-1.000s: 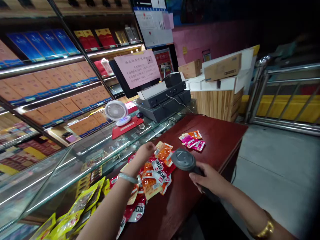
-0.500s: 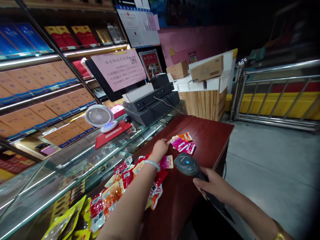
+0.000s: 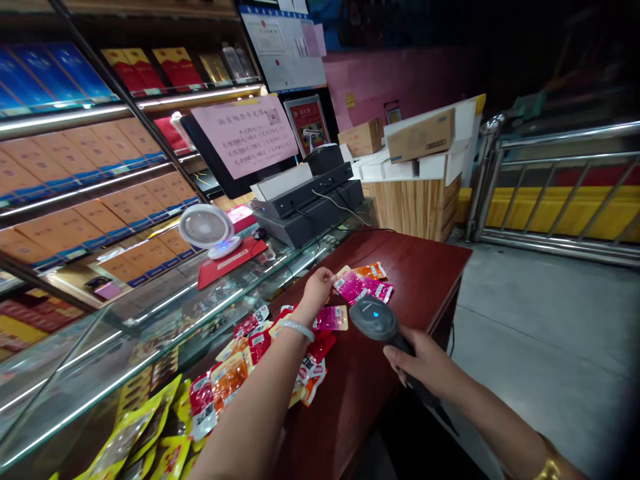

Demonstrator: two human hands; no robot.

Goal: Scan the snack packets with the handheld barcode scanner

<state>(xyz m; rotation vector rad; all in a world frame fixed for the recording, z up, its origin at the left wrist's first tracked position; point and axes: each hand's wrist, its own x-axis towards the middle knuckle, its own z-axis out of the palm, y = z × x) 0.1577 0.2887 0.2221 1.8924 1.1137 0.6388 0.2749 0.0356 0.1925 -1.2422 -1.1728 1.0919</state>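
My left hand (image 3: 319,287), a pale bangle on its wrist, pinches the left corner of a pink snack packet (image 3: 354,287). This packet lies over other packets, with an orange packet (image 3: 371,270) just behind it. In my right hand (image 3: 423,360) is a dark barcode scanner (image 3: 374,319), gripped by its handle, a blue light on top. The scanner head is close to the pink packet's near side. Under and beside my left forearm is a heap of red, orange and pink packets (image 3: 259,347). Yellow packets (image 3: 167,460) lie at the lower left.
The packets rest on a dark red wooden counter (image 3: 420,267) beside a glass display case (image 3: 165,313). A white fan (image 3: 205,227), a monitor with a pink sign (image 3: 245,137) and a black cash drawer (image 3: 310,213) stand behind. A metal railing (image 3: 560,237) is at the right.
My left hand has drawn the pink packet slightly left, and more of its face shows. The scanner has stayed nearly in place. The view has shifted a little.
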